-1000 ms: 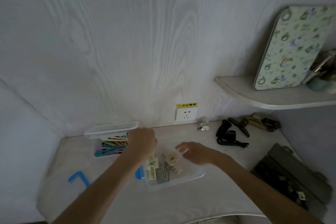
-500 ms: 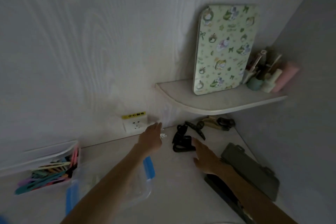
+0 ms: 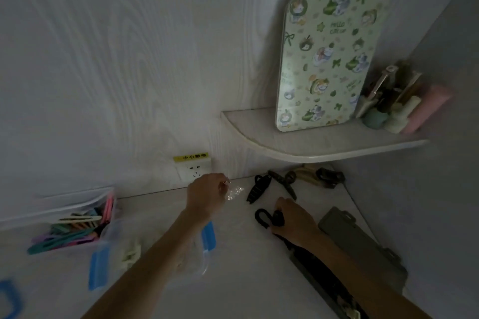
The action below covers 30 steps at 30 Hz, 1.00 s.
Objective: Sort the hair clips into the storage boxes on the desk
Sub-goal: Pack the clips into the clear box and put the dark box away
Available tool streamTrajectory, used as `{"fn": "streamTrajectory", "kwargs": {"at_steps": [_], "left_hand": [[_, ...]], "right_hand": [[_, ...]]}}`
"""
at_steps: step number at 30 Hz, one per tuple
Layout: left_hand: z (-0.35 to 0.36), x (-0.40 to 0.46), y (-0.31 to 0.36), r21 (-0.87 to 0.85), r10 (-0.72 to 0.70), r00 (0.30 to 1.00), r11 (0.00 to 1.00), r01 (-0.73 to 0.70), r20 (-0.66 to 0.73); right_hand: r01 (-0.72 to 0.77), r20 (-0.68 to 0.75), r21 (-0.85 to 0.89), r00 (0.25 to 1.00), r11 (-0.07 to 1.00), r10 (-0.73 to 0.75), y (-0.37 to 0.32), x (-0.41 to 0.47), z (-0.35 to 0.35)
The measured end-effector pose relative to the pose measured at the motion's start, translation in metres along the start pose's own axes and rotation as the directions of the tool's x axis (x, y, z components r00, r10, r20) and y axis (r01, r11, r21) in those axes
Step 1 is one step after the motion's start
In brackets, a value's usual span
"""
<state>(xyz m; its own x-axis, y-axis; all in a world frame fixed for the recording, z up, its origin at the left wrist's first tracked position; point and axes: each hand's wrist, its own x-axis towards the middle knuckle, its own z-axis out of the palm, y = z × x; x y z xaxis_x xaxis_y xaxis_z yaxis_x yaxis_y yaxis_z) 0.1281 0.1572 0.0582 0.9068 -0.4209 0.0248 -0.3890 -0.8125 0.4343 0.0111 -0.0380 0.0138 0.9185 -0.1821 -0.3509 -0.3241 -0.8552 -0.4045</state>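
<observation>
My left hand (image 3: 207,193) reaches to the back of the desk, its fingertips pinched on a small sparkly silver clip (image 3: 234,191). To the right, my right hand (image 3: 293,217) is closed on a black claw clip (image 3: 267,217) lying on the desk. Another black claw clip (image 3: 258,188) and several dark and beige clips (image 3: 311,176) lie under the shelf. A clear storage box (image 3: 108,217) at the left holds colourful flat clips. A second clear box with blue latches (image 3: 208,235) sits under my left forearm, with beige clips inside.
A corner shelf (image 3: 298,147) overhangs the back right of the desk, carrying a green patterned tin and bottles. A dark open case (image 3: 363,246) lies at the right edge. A wall socket (image 3: 194,171) sits behind my left hand. A blue lid (image 3: 9,300) lies at the far left.
The view swung right. Both hands left the clear box; the left hand reached the sparkly clip by the socket and the right hand closed on a black claw clip.
</observation>
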Motion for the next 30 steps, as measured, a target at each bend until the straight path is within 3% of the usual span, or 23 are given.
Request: {"fn": "streamTrajectory", "kwargs": {"at_steps": [5,10,12,15,17,22,26,30], "left_hand": [[-0.061,-0.046,-0.04,-0.362,-0.15,0.982,0.927,0.099,-0.114],[-0.093,-0.089,-0.093,-0.515,-0.261,0.965,0.826,0.231,0.015],[-0.097,-0.104,-0.109,-0.442,-0.271,0.962,0.858,0.263,0.047],[-0.094,-0.123,-0.124,-0.277,-0.297,0.95,0.909,0.311,0.091],[-0.086,-0.131,-0.128,-0.16,-0.341,0.932,0.92,0.358,0.125],[-0.072,-0.131,-0.118,0.039,-0.401,0.916,0.916,0.4,0.013],[-0.064,-0.126,-0.115,0.192,-0.416,0.908,0.888,0.417,-0.048],[-0.057,-0.127,-0.115,0.316,-0.392,0.92,0.872,0.374,-0.008]], "right_hand": [[-0.007,0.108,0.03,0.994,1.0,0.003,0.003,-0.005,0.002],[0.017,0.18,0.013,0.984,1.0,-0.019,-0.035,0.005,-0.02],[0.049,0.142,0.027,0.988,0.998,-0.053,-0.071,0.004,-0.038],[0.226,0.009,0.09,0.974,0.97,-0.228,-0.139,-0.013,-0.061],[0.331,-0.002,0.11,0.943,0.937,-0.333,-0.179,-0.028,-0.062],[0.494,0.107,-0.337,0.866,0.801,-0.489,-0.228,-0.023,-0.008],[0.462,0.14,-0.477,0.88,0.748,-0.454,-0.23,-0.006,0.018],[0.464,0.187,-0.579,0.876,0.67,-0.445,-0.23,-0.003,0.036]]}}
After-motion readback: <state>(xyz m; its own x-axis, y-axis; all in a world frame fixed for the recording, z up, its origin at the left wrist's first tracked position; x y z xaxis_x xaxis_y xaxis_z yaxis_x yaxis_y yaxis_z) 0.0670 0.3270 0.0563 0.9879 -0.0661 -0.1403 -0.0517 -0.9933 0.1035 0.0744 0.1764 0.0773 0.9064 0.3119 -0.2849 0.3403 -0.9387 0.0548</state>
